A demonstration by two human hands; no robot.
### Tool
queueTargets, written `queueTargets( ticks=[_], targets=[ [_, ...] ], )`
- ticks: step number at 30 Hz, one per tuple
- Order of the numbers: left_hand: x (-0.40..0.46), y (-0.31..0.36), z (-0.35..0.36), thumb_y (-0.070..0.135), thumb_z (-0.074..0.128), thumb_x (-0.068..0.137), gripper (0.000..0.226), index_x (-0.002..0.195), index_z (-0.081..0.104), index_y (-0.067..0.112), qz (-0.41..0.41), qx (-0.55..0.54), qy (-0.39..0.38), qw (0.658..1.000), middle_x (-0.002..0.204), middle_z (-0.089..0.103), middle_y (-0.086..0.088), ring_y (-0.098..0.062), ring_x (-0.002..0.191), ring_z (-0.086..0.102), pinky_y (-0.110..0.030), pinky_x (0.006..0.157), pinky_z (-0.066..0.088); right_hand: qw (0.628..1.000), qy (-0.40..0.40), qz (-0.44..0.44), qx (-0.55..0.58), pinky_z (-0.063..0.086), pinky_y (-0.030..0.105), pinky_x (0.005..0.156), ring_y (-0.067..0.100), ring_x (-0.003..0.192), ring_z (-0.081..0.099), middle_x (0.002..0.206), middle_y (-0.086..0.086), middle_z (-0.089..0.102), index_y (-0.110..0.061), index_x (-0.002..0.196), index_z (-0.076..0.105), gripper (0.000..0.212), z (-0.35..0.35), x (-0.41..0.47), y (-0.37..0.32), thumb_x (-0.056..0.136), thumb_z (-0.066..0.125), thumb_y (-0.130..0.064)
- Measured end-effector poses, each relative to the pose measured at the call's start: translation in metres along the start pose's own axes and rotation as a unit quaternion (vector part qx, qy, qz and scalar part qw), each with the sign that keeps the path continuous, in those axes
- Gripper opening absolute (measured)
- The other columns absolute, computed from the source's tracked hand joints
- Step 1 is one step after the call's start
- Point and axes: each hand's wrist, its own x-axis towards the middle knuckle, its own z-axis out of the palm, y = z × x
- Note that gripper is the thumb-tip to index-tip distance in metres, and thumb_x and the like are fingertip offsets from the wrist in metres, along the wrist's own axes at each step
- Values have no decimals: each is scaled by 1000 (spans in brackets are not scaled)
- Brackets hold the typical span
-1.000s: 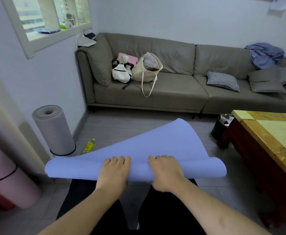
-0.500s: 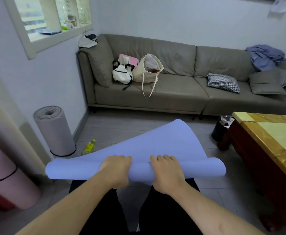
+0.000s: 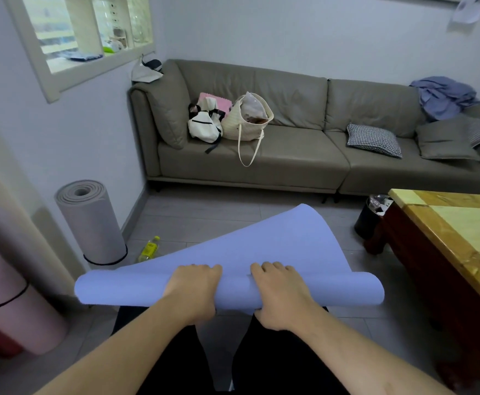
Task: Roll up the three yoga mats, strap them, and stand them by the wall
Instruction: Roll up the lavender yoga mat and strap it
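A blue yoga mat (image 3: 261,246) lies half rolled across my lap, its loose end curving up toward the sofa. My left hand (image 3: 193,289) and my right hand (image 3: 281,292) both grip the rolled part near its middle, fingers curled over the top. A grey rolled mat (image 3: 93,223) with a black strap near its base stands upright against the left wall. A pink rolled mat (image 3: 13,303) with a black strap stands at the far left, partly out of frame.
A grey sofa (image 3: 304,163) with bags and cushions runs along the far wall. A wooden table (image 3: 461,240) stands at the right, a black bin (image 3: 370,218) beside it. A yellow bottle (image 3: 149,248) lies on the tiled floor near the grey mat.
My fingers have curled further over the roll, and both hands have turned it a little toward me. The loose end has barely shifted.
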Motion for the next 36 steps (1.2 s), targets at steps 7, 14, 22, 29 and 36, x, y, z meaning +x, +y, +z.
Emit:
queueTargets(
  ticks=[7,14,22,29,36],
  targets=[
    [1,6,2,42,73,81,49,118,45,26,-3,-5,-10,1000,118,65,0,-27,109,65,-37,77,40,999,-17,5,-40,34,41,67,29,84,63,93,0,62,-22,108,49,55,11,1,1,68,83,-39],
    [-8,12,19,37,68,85,52,129,43,22,-24,33,75,996,119,58,-1,-28,110,59,-40,86,40,999,-43,-1,12,34,38,70,32,91,66,101,2,65,-26,98,38,51,-3,13,1,74,80,-42],
    [6,-3,-4,49,77,74,51,111,49,29,15,-34,-47,998,114,66,3,-25,105,66,-36,76,46,999,21,-14,-20,38,40,66,27,79,57,91,-1,59,-21,107,51,62,14,-9,-5,60,85,-41],
    [-2,10,10,40,77,74,58,121,47,22,-1,7,32,999,111,61,-3,-29,101,64,-40,79,42,999,-31,12,-18,34,41,73,31,93,63,101,2,65,-23,107,49,45,-1,3,-5,74,77,-35],
    [1,10,12,35,69,84,44,120,46,23,4,31,56,998,116,60,-2,-29,106,63,-39,77,36,999,-29,18,20,37,39,76,30,98,62,106,2,64,-21,110,49,45,-8,7,-4,77,76,-37]
  ],
)
